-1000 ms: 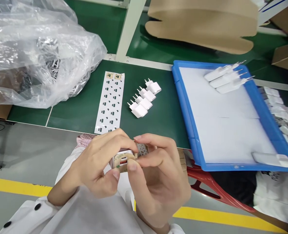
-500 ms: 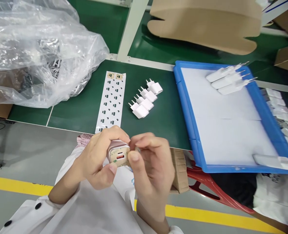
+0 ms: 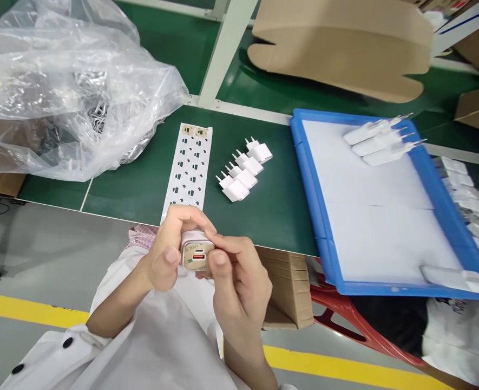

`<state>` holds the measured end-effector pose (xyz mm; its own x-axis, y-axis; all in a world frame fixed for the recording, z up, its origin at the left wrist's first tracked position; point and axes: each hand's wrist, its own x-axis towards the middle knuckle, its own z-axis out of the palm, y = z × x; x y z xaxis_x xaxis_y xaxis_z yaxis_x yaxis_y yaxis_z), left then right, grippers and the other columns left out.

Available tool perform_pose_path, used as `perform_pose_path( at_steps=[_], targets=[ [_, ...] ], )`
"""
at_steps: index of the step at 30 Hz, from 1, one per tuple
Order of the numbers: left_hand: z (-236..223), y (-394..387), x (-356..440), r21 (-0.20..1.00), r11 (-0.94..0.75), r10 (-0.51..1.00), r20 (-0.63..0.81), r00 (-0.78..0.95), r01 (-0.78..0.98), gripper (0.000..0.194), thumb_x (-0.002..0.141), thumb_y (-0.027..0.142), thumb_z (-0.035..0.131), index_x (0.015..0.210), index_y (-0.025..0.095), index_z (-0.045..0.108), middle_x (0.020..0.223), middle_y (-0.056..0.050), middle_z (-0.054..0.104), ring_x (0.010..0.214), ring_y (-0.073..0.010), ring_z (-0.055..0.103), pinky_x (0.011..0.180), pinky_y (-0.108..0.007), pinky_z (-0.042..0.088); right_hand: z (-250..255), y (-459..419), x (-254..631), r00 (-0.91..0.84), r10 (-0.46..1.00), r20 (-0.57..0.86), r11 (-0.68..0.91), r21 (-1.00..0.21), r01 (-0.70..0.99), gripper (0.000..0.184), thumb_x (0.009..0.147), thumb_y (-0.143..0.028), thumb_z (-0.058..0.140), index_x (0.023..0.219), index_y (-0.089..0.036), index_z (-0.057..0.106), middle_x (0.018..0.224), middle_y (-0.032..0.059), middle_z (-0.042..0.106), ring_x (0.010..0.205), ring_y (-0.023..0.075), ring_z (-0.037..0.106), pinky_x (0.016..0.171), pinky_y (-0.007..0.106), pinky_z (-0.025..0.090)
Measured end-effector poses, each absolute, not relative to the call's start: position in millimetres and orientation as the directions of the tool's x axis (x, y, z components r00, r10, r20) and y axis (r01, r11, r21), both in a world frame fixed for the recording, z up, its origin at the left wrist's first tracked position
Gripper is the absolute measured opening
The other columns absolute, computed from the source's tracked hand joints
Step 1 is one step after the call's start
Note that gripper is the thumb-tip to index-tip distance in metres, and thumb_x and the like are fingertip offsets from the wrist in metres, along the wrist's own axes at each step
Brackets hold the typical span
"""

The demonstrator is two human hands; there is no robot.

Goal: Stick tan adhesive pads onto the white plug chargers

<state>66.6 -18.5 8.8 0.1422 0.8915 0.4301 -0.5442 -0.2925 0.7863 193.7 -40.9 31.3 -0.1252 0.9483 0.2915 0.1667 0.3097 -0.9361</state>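
A white charger (image 3: 195, 236) is held between both hands in front of my body, its port face toward me. That face carries a tan sticker (image 3: 190, 262) with openings around one small port and one orange-red port. My left hand (image 3: 168, 254) wraps the charger from the left, fingers over its top. My right hand (image 3: 239, 276) pinches its right edge with thumb and index finger. Just beyond my hands lies a white sticker sheet (image 3: 188, 168), with two tan stickers on its far end and cut-out gaps below. Several white plug chargers (image 3: 236, 189) stand in a slanting row beside it.
A blue tray (image 3: 310, 189) with a white liner holds several white chargers (image 3: 379, 143). Clear plastic bags (image 3: 101, 108) of cables fill the left side. Cardboard (image 3: 340, 49) lies at the back; a cardboard box (image 3: 292, 287) and red chair (image 3: 356, 319) are below the table edge.
My right hand has moved left and closed on the charger's right edge. My left thumb has lifted off the lower corner of the port face. The view has shifted slightly.
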Motion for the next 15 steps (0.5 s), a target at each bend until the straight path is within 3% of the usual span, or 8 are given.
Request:
perform_pose_path(
  at_steps=[4,8,11,15],
  targets=[
    [4,-17,68,0.757,-0.240,0.897,0.412,0.159,-0.608,0.030,0.110,0.053,0.039,0.125,0.029,0.047,0.099,0.002,0.056,0.051,-0.0064,0.051,0.044,-0.020,0.043,29,-41,196,-0.117,0.969,0.217,0.228,-0.969,0.091,0.023,0.115,-0.034,0.047,0.112,-0.027,0.069,0.074,-0.0049,0.068,0.052,0.0089,0.061,0.047,0.020,0.044],
    [-7,-18,72,0.817,-0.348,0.899,0.430,0.084,-0.460,0.038,0.109,0.060,0.034,0.124,0.027,0.047,0.092,0.001,0.057,0.056,-0.0107,0.053,0.052,-0.026,0.048,37,-36,191,-0.035,0.983,0.180,0.183,-0.951,0.247,0.031,0.098,-0.053,0.073,0.099,-0.024,0.065,0.064,-0.0064,0.063,0.049,0.0104,0.054,0.045,0.021,0.042],
    [-18,-16,75,0.828,-0.437,0.875,0.481,0.046,-0.351,0.047,0.107,0.067,0.034,0.129,0.028,0.046,0.090,0.001,0.057,0.058,-0.0120,0.052,0.058,-0.030,0.049,42,-30,184,0.009,0.981,0.193,0.179,-0.927,0.329,0.031,0.089,-0.042,0.083,0.087,-0.024,0.058,0.056,-0.0101,0.056,0.044,0.0085,0.047,0.042,0.019,0.036],
    [-26,-13,78,0.749,-0.561,0.804,0.595,-0.016,-0.353,0.060,0.102,0.078,0.039,0.138,0.031,0.042,0.093,0.003,0.055,0.052,-0.0090,0.044,0.055,-0.029,0.047,40,-26,182,-0.052,0.980,0.193,0.199,-0.962,0.187,0.024,0.101,-0.035,0.068,0.083,-0.024,0.056,0.059,-0.0074,0.063,0.046,0.0092,0.055,0.046,0.020,0.043]
  ],
)
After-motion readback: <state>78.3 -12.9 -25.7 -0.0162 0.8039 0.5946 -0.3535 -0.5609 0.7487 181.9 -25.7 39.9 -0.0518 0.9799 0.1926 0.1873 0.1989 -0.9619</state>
